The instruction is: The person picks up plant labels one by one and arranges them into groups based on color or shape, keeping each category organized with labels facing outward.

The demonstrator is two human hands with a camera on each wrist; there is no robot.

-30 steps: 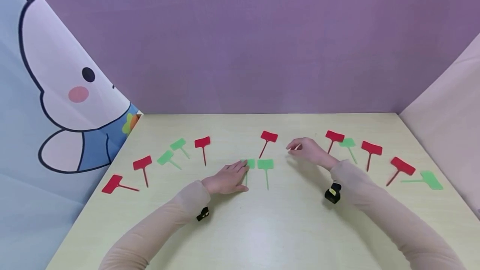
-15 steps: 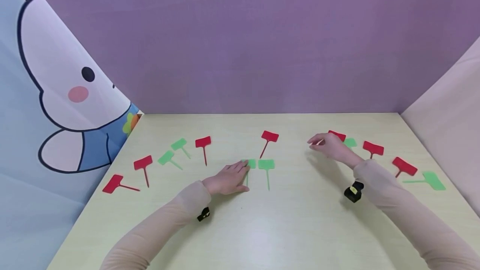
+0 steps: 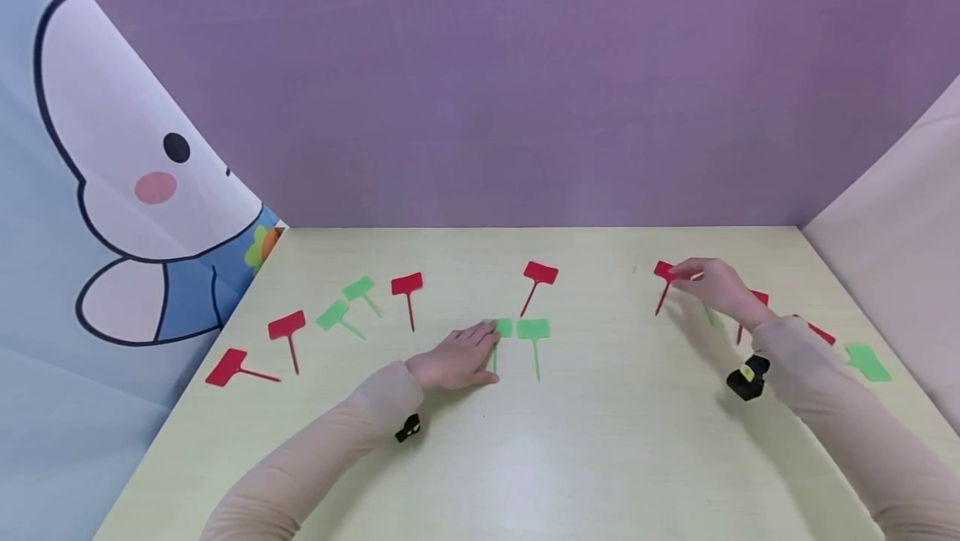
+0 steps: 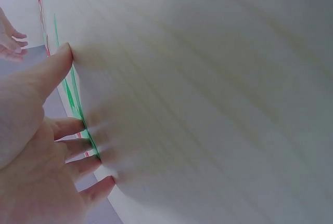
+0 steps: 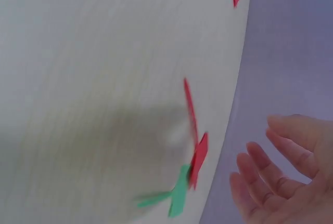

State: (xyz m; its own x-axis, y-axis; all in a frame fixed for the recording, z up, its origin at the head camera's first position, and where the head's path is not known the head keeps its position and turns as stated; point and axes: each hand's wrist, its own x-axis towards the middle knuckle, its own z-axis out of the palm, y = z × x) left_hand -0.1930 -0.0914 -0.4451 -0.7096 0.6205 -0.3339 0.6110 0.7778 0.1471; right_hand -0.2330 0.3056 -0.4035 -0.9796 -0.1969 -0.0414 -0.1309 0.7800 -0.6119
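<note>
My left hand [image 3: 453, 358] lies palm down on the table, fingertips on a green T-shaped plant label [image 3: 504, 328]. In the left wrist view its straight fingers [image 4: 86, 169] and thumb meet the tabletop along the thin green edge of a label. A second green plant label [image 3: 533, 329] lies just right of it. At the back right, my right hand [image 3: 716, 287] is above the table, holding nothing, with fingers loosely bent. In the head view its fingertips overlap a red plant label [image 3: 662, 271]. The right wrist view shows that red label touching a green plant label [image 5: 179, 193].
Red labels [image 3: 226, 368] and green labels [image 3: 332, 315] lie spread over the left side of the table [image 3: 525, 458]. One red label [image 3: 540, 273] lies at the back middle. Past my right forearm, another green label [image 3: 870, 363] lies near the right edge. A purple cloth [image 3: 525, 91] hangs behind.
My right hand has moved right, from beside the back middle red label to over the red and green pair. My left hand has stayed in place.
</note>
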